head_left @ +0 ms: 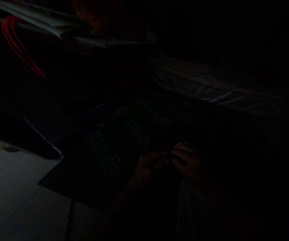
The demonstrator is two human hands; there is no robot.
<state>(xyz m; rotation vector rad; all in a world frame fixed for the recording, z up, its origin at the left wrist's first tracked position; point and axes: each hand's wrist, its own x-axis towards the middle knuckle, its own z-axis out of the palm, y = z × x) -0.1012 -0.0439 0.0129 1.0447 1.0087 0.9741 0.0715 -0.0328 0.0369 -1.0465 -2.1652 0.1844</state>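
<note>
The picture is very dark. My left hand (151, 163) and my right hand (187, 161) meet at the fingertips, low in the middle of the view. Both have their fingers drawn together in a pinch. Whatever lies between them is too dark to make out. Beneath and beyond the hands spreads a dark green board (84, 182) printed with pale globe marks and lines of lettering. A small dark shape with faint glints sits just past my fingertips, its kind unclear.
Pale floor tiles (11, 187) show at the lower left. At the upper left, a red cord (21, 48) hangs below a stack of papers (41, 21). A striped, padded edge like a mattress (204, 88) runs along the back right.
</note>
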